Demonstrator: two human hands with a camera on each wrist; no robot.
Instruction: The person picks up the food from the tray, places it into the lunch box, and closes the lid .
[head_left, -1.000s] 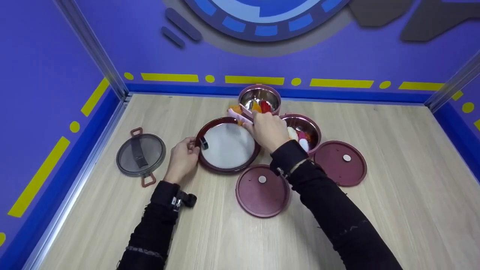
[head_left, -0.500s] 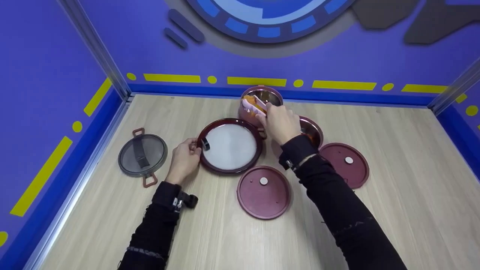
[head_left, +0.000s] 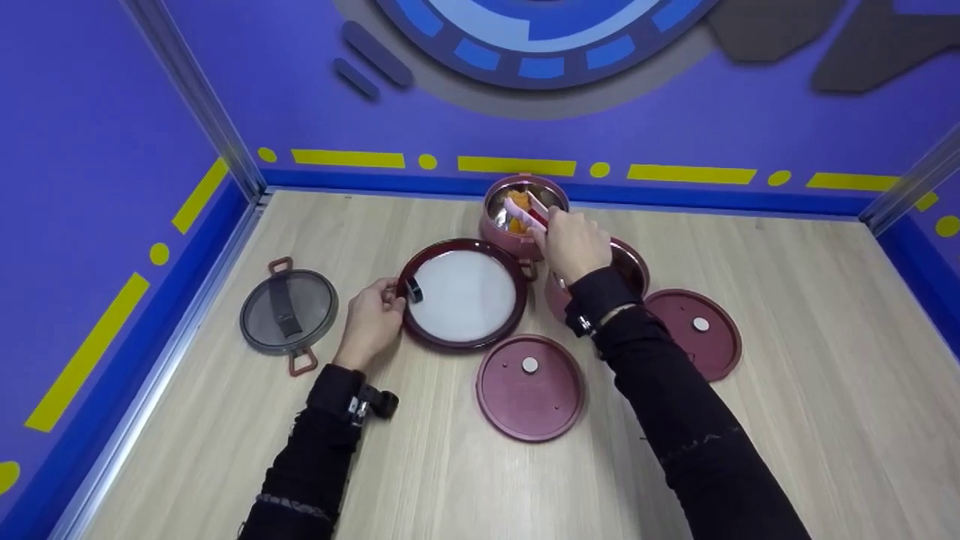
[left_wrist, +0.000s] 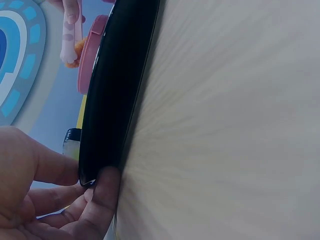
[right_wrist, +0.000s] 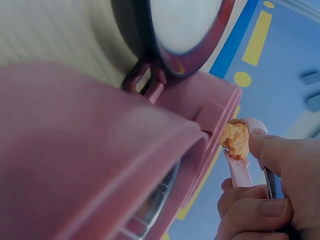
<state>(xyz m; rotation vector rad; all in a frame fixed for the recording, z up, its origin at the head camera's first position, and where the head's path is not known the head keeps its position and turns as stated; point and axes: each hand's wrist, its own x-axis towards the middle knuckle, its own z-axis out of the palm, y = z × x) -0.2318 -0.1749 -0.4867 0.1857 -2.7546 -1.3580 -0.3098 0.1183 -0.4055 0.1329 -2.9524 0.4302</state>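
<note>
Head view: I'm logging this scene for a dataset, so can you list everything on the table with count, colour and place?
Large pan: 1, dark red rim, white inside, table centre.
Far bowl: 1, pink outside, steel inside, at the back wall, orange and red food in it.
Near bowl: 1, pink and steel, right of the pan, partly hidden by the right wrist.
Flat lids: 2, maroon, one in front of the pan, the other further right.
Glass lid: 1, grey with red handles, far left.
Tongs: 1, pink, over the far bowl, pinching an orange piece.
Left hand: grips the pan's left rim.
Right hand: holds the tongs.
</note>
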